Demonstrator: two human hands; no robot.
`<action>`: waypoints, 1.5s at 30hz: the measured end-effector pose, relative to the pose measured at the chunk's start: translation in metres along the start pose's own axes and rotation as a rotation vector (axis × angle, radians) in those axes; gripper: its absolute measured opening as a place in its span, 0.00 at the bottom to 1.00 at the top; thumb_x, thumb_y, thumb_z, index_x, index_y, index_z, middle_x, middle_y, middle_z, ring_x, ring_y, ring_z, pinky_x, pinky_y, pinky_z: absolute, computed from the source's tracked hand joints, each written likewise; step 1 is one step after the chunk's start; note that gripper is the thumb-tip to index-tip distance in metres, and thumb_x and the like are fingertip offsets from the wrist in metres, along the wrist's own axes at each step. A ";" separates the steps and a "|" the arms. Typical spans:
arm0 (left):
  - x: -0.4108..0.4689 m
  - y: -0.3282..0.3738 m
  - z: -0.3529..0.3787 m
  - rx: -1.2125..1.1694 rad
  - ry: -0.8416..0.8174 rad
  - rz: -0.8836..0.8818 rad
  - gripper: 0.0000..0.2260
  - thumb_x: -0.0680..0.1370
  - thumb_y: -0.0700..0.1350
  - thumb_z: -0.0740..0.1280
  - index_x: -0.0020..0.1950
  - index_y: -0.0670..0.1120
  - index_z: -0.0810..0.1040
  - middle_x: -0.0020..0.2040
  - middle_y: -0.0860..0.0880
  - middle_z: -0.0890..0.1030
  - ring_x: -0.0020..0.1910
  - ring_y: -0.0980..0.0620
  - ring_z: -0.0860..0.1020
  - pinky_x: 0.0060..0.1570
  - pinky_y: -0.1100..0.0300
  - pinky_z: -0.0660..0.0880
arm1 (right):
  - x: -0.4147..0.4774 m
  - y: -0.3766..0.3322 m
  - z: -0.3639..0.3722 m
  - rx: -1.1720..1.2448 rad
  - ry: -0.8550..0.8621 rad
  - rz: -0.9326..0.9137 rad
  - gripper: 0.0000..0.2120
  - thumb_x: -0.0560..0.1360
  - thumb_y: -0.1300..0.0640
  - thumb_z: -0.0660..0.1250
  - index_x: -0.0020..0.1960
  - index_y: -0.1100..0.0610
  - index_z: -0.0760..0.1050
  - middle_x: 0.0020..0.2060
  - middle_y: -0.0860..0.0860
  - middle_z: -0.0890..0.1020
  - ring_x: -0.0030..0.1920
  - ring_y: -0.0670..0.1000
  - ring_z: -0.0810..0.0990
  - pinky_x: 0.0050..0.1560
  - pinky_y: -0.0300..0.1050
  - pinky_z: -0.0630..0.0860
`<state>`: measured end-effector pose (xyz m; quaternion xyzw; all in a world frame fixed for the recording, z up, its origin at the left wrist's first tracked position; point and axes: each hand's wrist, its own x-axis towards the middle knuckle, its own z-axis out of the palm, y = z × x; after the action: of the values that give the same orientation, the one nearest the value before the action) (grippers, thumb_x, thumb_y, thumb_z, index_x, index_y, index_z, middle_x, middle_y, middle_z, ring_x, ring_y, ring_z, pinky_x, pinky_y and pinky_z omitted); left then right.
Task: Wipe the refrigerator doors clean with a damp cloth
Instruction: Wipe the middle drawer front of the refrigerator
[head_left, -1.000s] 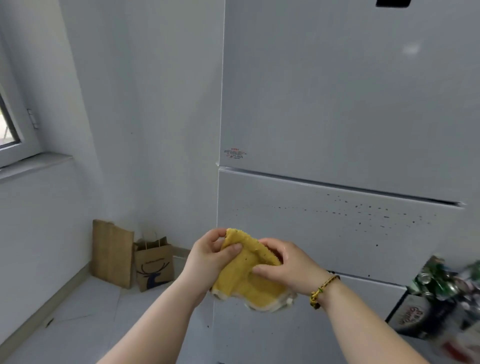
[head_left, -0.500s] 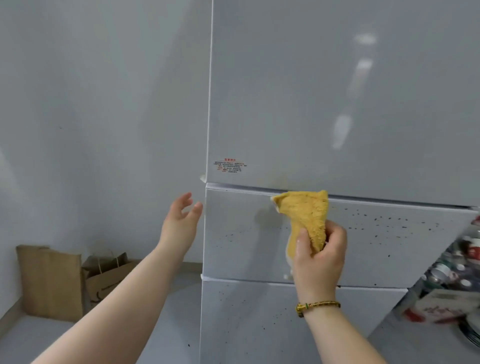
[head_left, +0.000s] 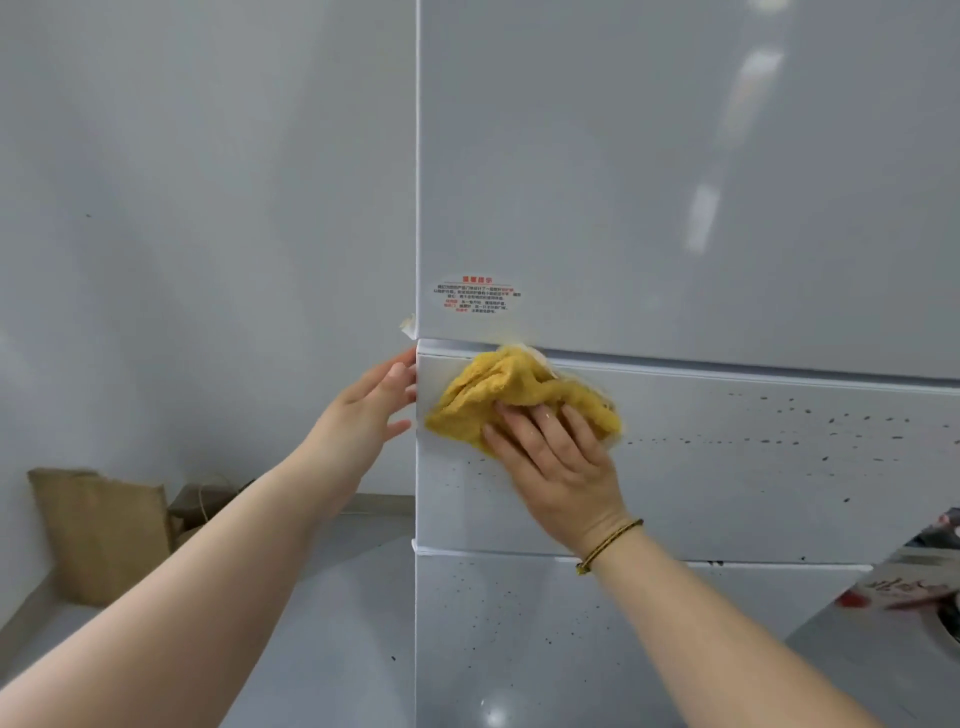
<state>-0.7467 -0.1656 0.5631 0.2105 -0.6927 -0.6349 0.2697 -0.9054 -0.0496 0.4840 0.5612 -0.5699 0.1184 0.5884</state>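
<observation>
Head view, looking forward at the refrigerator front. My right hand (head_left: 558, 467) lies flat on the yellow cloth (head_left: 511, 392), with its fingers (head_left: 540, 431) straight and spread a little, pressing the cloth against the middle door (head_left: 753, 478). Nothing is gripped; the palm and fingers bear on the cloth. The cloth is bunched and creased. It sits at the upper left corner of the middle door, and its top edge reaches the seam below the upper door (head_left: 675, 182). Some blur shows at the cloth's edges.

My left hand (head_left: 363, 415) is open, with straight fingers held close together. Its fingertips (head_left: 397, 371) touch the left edge of the middle door, just beside the cloth but not on it. It holds nothing.

Dark specks (head_left: 779, 441) are scattered across the middle door to the right of the cloth, and fewer mark the lower door (head_left: 519, 649). The upper door appears clean and glossy and carries a small sticker (head_left: 478, 293) with red and dark print near its lower left corner. The print is too small to read.

A thin braided bracelet (head_left: 608, 545) circles my right wrist. Two brown paper bags (head_left: 98, 535) stand on the floor against the wall at left, well apart from the refrigerator. Blurred items (head_left: 893, 592) at the right edge cannot be identified.
</observation>
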 end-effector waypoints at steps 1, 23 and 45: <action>0.000 0.000 -0.001 0.005 -0.009 0.011 0.07 0.80 0.52 0.55 0.51 0.64 0.69 0.51 0.62 0.76 0.53 0.62 0.74 0.55 0.61 0.69 | 0.006 0.017 0.000 -0.018 0.025 -0.104 0.13 0.79 0.57 0.54 0.62 0.52 0.69 0.62 0.50 0.70 0.67 0.52 0.61 0.73 0.49 0.51; -0.010 -0.003 0.019 0.162 0.134 0.074 0.12 0.80 0.48 0.52 0.52 0.69 0.61 0.53 0.58 0.73 0.59 0.56 0.71 0.67 0.54 0.63 | 0.007 0.032 0.008 0.014 0.127 -0.151 0.17 0.73 0.57 0.58 0.62 0.49 0.69 0.62 0.46 0.69 0.62 0.50 0.67 0.70 0.50 0.51; -0.016 -0.001 0.046 -0.007 0.300 0.047 0.13 0.81 0.49 0.49 0.64 0.62 0.60 0.70 0.54 0.67 0.70 0.57 0.64 0.67 0.62 0.61 | 0.016 0.035 0.007 0.044 0.018 -0.180 0.21 0.77 0.60 0.47 0.70 0.54 0.60 0.69 0.51 0.61 0.73 0.56 0.49 0.74 0.52 0.41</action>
<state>-0.7637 -0.1207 0.5584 0.2856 -0.6472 -0.5923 0.3858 -0.9313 -0.0509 0.5129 0.6218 -0.5094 0.0826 0.5892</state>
